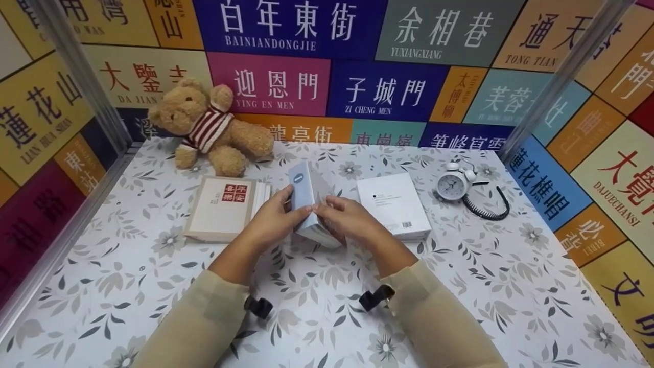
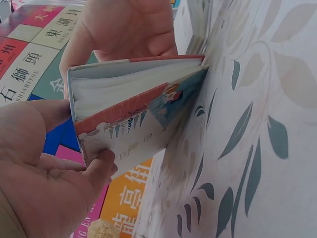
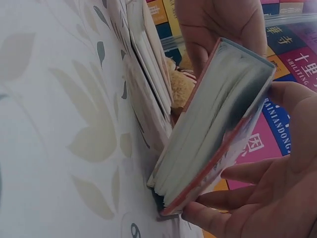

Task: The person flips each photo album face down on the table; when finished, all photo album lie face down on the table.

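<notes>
A book [image 1: 302,185] with a pale blue and white cover and a dark blue oval mark is held upright between both hands over the table. My left hand [image 1: 273,217] grips its left side, thumb near the upper edge. My right hand [image 1: 355,217] holds the right side, its thumb close to the left one. In the left wrist view, the left hand's fingers [image 2: 101,166] lie on an illustrated cover with a red border. The right wrist view shows page edges slightly fanned between the covers, and the right hand's fingertips [image 3: 198,210] against one cover.
Left of the hands lies a beige book [image 1: 219,207] with red stamps, with more books beside it. A white book [image 1: 393,202] lies to the right. Beyond are a white alarm clock [image 1: 452,184], a black headband [image 1: 488,214] and a teddy bear [image 1: 209,128]. Printed panels surround the patterned table [image 1: 317,306].
</notes>
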`<state>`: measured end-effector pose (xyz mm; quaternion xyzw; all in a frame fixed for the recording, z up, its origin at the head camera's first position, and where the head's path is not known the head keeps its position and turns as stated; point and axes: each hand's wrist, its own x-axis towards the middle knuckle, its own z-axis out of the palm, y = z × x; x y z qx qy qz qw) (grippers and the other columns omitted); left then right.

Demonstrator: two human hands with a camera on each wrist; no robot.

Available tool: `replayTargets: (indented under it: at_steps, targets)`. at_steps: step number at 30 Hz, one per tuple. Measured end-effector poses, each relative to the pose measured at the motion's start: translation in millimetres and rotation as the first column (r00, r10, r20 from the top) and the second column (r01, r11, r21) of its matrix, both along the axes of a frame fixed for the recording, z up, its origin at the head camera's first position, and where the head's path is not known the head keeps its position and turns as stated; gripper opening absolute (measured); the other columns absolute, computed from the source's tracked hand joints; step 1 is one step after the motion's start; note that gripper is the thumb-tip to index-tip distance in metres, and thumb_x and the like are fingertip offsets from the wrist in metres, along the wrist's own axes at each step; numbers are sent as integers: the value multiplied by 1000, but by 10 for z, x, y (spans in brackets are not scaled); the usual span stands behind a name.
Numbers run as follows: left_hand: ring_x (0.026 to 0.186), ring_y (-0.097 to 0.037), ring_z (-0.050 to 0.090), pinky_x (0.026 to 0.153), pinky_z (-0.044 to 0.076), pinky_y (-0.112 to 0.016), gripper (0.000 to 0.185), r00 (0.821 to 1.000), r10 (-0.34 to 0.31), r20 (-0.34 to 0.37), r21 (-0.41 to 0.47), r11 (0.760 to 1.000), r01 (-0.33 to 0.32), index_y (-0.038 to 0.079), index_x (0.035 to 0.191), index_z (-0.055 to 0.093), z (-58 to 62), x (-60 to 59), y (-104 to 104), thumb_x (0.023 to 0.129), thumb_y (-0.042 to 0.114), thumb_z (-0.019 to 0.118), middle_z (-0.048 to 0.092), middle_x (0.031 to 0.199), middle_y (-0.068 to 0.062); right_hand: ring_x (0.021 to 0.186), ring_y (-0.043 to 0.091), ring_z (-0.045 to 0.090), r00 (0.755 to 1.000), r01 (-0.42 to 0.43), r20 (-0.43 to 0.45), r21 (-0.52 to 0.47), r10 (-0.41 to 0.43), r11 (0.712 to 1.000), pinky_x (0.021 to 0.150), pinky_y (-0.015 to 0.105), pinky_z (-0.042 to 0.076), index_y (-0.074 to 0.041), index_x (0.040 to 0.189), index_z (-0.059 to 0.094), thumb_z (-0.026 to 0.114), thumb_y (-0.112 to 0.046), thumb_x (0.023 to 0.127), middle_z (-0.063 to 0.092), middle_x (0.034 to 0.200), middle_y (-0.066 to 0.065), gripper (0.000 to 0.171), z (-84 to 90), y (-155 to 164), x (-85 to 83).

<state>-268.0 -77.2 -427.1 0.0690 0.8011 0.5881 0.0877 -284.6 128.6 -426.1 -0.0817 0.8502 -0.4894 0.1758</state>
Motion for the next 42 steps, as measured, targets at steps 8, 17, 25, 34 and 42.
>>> replayTargets:
  at_steps: [8, 17, 25, 34, 42]
  targets:
    - [148, -28, 33, 116, 38, -38, 78, 1000, 1, -2, 68, 998, -1, 7, 158, 16, 5, 4, 6, 97, 25, 61, 25, 163, -14, 138, 20, 49, 999, 10, -38, -39, -12, 999, 116, 38, 39, -22, 149, 45, 62, -57, 90, 52, 149, 0, 71, 56, 13, 23]
    - [146, -20, 37, 118, 35, -32, 68, 995, 63, -79, 154, 987, -50, 8, 156, 27, 101, 27, 14, 98, 23, 59, 36, 159, -10, 124, 22, 61, 999, -18, -44, -431, -1, 902, 101, 36, 54, -12, 146, 48, 58, -23, 99, 54, 145, 7, 50, 83, -29, 45]
    - [146, -17, 38, 119, 33, -30, 61, 993, 48, -105, 191, 981, -27, 10, 154, 34, 90, 45, 33, 97, 16, 55, 39, 158, -7, 126, 24, 58, 986, -38, -160, -474, -43, 880, 102, 30, 52, -12, 144, 51, 55, -7, 98, 53, 146, 2, 46, 84, 10, 18]
    - [149, -24, 32, 119, 34, -35, 61, 991, -93, -101, 285, 951, 118, 15, 155, 32, -17, 30, 42, 100, 23, 57, 30, 162, -7, 122, 19, 60, 978, 80, -143, -409, -150, 909, 95, 24, 53, -16, 145, 51, 60, -16, 96, 54, 143, -1, 50, 107, 39, -6]
    - [143, -26, 42, 116, 39, -45, 62, 988, -152, -10, 250, 957, 150, 27, 155, 32, -90, -8, 16, 99, 37, 58, 30, 162, -6, 135, 20, 53, 967, 79, -195, -384, -165, 920, 98, 22, 53, -17, 146, 50, 66, -21, 95, 53, 147, 1, 54, 117, 56, -13]
